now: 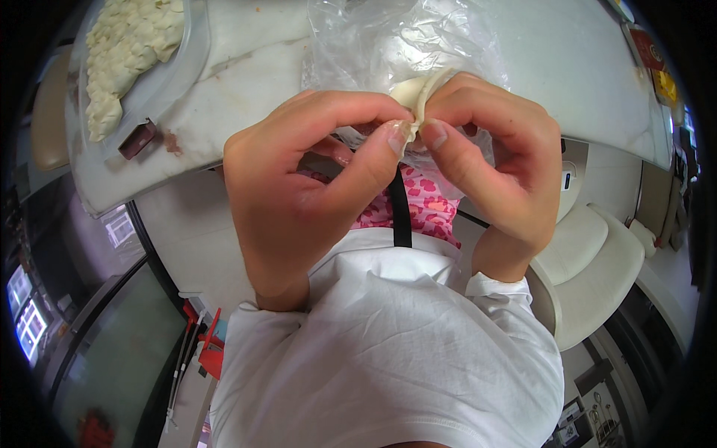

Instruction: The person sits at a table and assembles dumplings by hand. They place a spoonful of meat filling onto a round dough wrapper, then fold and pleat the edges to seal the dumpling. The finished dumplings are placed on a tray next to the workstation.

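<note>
A thin piece of pale dough (424,99), folded and pleated along its lower edge, is held upright between both hands. My left hand (330,162) pinches the pleated edge with thumb and index finger. From the other side, my right hand (498,145) grips the same dough between thumb and fingers, close against the left fingertips. Behind the hands a clear plastic bag (358,45) lies crumpled on the marble table (252,73). A round pale piece shows just behind the dough; whether it is separate cannot be told. Any filling is hidden.
At the upper left, a clear plastic tray (193,61) holds many pleated dumplings (131,56). A small dark red object (138,139) lies by its corner, beside a reddish smear. Red and yellow packets (665,87) are at the table's right end. A cream chair (599,274) stands to the right.
</note>
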{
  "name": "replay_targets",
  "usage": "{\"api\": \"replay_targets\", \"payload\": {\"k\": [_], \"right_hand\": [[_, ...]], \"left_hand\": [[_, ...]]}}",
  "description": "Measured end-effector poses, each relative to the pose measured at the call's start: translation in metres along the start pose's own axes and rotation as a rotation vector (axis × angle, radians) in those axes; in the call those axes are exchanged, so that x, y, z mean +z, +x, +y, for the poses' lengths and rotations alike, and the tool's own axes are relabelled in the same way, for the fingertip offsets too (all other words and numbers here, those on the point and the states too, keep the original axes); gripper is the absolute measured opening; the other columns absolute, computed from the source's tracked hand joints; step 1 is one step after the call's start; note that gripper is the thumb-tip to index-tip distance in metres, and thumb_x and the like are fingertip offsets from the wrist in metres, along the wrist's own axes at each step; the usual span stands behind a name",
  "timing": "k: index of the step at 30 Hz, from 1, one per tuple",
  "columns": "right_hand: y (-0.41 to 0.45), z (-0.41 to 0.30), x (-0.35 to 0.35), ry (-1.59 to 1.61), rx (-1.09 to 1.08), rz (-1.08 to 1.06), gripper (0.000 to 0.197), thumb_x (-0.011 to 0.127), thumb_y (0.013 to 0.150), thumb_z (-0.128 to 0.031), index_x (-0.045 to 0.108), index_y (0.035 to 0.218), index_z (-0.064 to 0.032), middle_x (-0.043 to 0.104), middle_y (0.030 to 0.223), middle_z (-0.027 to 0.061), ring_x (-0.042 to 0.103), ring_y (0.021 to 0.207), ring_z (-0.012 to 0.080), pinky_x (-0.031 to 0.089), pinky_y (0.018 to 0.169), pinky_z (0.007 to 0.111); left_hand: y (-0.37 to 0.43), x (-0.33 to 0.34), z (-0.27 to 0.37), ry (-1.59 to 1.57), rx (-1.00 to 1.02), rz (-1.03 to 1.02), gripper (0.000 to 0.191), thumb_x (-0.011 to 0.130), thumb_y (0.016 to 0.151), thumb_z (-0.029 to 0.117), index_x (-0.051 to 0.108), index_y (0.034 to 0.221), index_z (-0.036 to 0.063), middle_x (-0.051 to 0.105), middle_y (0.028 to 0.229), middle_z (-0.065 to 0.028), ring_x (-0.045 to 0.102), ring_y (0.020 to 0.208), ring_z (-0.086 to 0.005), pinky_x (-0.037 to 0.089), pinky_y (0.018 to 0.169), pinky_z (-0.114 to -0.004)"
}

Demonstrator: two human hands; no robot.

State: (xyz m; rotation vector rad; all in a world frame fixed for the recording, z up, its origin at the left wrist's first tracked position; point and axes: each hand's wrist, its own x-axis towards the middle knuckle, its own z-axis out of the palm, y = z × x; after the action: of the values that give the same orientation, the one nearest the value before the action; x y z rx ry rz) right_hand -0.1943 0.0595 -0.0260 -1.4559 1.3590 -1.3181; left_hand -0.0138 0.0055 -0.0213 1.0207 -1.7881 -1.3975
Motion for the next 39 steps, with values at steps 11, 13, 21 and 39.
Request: {"api": "replay_targets", "payload": {"k": [11, 13, 21, 39], "right_hand": [[-0.002, 0.000, -0.004, -0.019, 0.013, -0.016, 0.010, 0.064, 0.079, -0.004, 0.061, 0.078, 0.0052, 0.059, 0.075, 0.0072, 0.050, 0.069, 0.0146, 0.036, 0.063, 0.026], [-0.002, 0.000, -0.004, -0.018, 0.005, -0.020, 0.011, 0.064, 0.079, -0.005, 0.061, 0.078, 0.0054, 0.059, 0.075, 0.0078, 0.051, 0.069, 0.0152, 0.037, 0.063, 0.026], [0.000, 0.005, -0.002, -0.055, -0.093, -0.040, 0.010, 0.066, 0.076, -0.002, 0.060, 0.077, 0.0058, 0.059, 0.073, 0.0090, 0.053, 0.068, 0.0179, 0.038, 0.062, 0.027], [0.000, 0.009, -0.001, -0.118, -0.115, -0.021, 0.011, 0.065, 0.071, -0.004, 0.061, 0.076, 0.0042, 0.059, 0.070, 0.0087, 0.053, 0.067, 0.0195, 0.039, 0.062, 0.029]], "left_hand": [[-0.001, 0.002, -0.003, -0.070, -0.007, -0.012, 0.014, 0.065, 0.088, -0.004, 0.068, 0.100, -0.0088, 0.071, 0.096, -0.0108, 0.065, 0.080, -0.0107, 0.052, 0.073, -0.021], [0.000, 0.003, -0.003, -0.106, -0.005, -0.010, 0.013, 0.065, 0.088, -0.004, 0.067, 0.100, -0.0090, 0.070, 0.096, -0.0109, 0.065, 0.081, -0.0108, 0.051, 0.073, -0.021], [0.005, 0.001, 0.007, -0.140, -0.107, -0.073, 0.013, 0.064, 0.089, -0.004, 0.066, 0.101, -0.0093, 0.068, 0.090, -0.0070, 0.062, 0.078, -0.0075, 0.050, 0.071, -0.020], [0.007, 0.004, 0.000, -0.299, -0.180, -0.124, 0.012, 0.060, 0.090, 0.000, 0.060, 0.099, -0.0071, 0.064, 0.094, -0.0089, 0.061, 0.081, -0.0094, 0.057, 0.064, -0.021]]}}
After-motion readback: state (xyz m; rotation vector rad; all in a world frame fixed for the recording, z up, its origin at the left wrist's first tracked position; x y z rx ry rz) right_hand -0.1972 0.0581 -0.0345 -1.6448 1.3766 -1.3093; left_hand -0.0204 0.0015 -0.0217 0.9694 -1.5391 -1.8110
